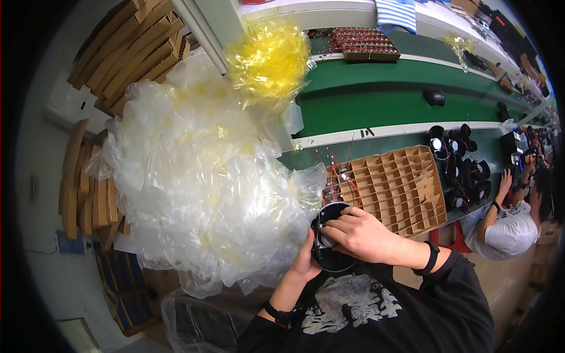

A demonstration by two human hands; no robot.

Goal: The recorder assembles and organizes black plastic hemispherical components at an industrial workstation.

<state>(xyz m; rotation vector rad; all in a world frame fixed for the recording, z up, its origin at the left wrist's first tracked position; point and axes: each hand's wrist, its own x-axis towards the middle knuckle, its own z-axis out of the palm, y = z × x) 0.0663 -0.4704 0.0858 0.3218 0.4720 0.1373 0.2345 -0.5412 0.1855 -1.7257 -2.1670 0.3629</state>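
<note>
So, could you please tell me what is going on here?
The person's left hand holds a black round housing, and the right hand reaches into its open side. Just beyond lies a cardboard divider tray, with red-wired parts at its left end. A big heap of clear plastic stands to the left.

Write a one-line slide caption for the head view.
Left hand holds a round black housing, right hand at its opening, near a gridded cardboard tray and heaped clear plastic.

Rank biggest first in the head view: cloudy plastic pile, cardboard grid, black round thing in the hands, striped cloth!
1. Cloudy plastic pile
2. Cardboard grid
3. Black round thing
4. Striped cloth
</note>
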